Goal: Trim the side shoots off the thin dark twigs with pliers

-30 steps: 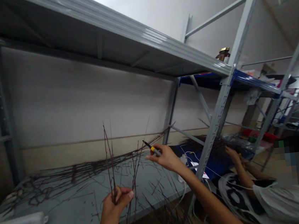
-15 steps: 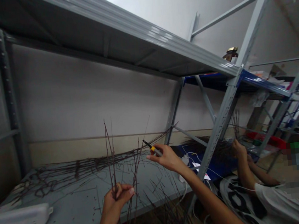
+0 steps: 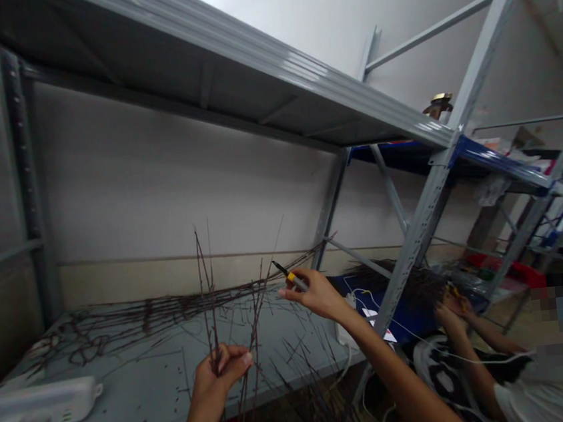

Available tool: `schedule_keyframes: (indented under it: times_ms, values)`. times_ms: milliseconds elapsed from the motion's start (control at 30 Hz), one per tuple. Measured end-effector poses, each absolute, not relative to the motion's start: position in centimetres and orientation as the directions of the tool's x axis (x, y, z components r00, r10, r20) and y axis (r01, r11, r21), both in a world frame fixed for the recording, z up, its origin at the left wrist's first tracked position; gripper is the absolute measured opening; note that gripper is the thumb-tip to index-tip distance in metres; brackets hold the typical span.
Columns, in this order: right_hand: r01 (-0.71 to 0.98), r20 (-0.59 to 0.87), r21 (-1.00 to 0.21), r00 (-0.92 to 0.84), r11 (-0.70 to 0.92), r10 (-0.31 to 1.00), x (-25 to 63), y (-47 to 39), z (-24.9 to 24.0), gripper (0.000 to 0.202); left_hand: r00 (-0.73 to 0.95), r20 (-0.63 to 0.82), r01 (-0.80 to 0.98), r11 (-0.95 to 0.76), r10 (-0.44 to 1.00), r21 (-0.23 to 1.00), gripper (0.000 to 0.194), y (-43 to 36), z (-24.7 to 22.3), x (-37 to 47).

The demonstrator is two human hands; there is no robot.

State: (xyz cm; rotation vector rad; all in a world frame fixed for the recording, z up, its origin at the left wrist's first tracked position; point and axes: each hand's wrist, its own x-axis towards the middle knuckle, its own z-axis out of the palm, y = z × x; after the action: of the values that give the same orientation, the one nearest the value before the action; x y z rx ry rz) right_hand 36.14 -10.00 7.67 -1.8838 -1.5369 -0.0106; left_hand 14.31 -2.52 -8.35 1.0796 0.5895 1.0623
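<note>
My left hand (image 3: 217, 373) is closed around thin, dark, budded twigs (image 3: 210, 316) that stand nearly upright above the near edge of the grey shelf. More twigs (image 3: 255, 318) lean to the right past my thumb; whether the hand grips these too I cannot tell. Between the fingers of my right hand (image 3: 317, 293) is a slim hand tool (image 3: 293, 278) with a black tip, yellow band and grey handle. Its tip points up and left, beside the top of the leaning twigs; contact is unclear. Below, further twigs (image 3: 321, 401) fan out in front of the shelf.
A long bundle of twigs (image 3: 171, 308) lies along the back of the grey shelf (image 3: 143, 380). A white power strip (image 3: 65, 401) sits front left. A metal upright (image 3: 415, 237) rises on the right. Beyond it, a co-worker's hands (image 3: 450, 311) are near more twigs.
My hands keep nearly the same pose, with the tool tip a little to the right. The co-worker's hand has come down, and the twigs it held up no longer show upright.
</note>
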Motion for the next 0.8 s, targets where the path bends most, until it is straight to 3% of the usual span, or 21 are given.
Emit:
schedule_keyframes:
  times_ms: [133, 333, 467, 600, 700, 800]
  values:
    - [0.869, 0.415, -0.49, 0.305, -0.072, 0.857, 36.2, -9.8, 7.6, 0.032, 0.403, 0.11, -0.408, 0.071, 0.909, 0.91, 0.054, -2.7, -8.0, 14.2]
    - [0.949, 0.497, -0.297, 0.248, -0.106, 0.831, 36.5, -8.9, 7.3, 0.032, 0.461, 0.117, -0.403, 0.091, 0.88, 0.911, 0.051, -2.8, -7.3, 13.4]
    - [0.96, 0.515, -0.244, 0.246, -0.135, 0.821, 37.0, -7.5, 6.4, 0.02, 0.499, 0.143, -0.411, 0.089, 0.855, 0.907, 0.045, -2.7, -7.7, 13.1]
    - [0.943, 0.481, -0.293, 0.289, -0.159, 0.828, 37.0, -5.6, 4.2, 0.01, 0.54, 0.159, -0.421, 0.102, 0.827, 0.901, 0.029, -2.7, -9.0, 12.8]
    - [0.91, 0.448, -0.38, 0.336, -0.164, 0.829, 36.5, -4.7, 2.0, 0.007, 0.559, 0.145, -0.415, 0.125, 0.816, 0.901, 0.048, -2.4, -11.1, 12.0]
    - [0.853, 0.426, -0.5, 0.395, -0.153, 0.814, 34.8, -5.6, -1.3, 0.015, 0.561, 0.122, -0.426, 0.16, 0.819, 0.89, 0.053, -2.2, -13.5, 10.7]
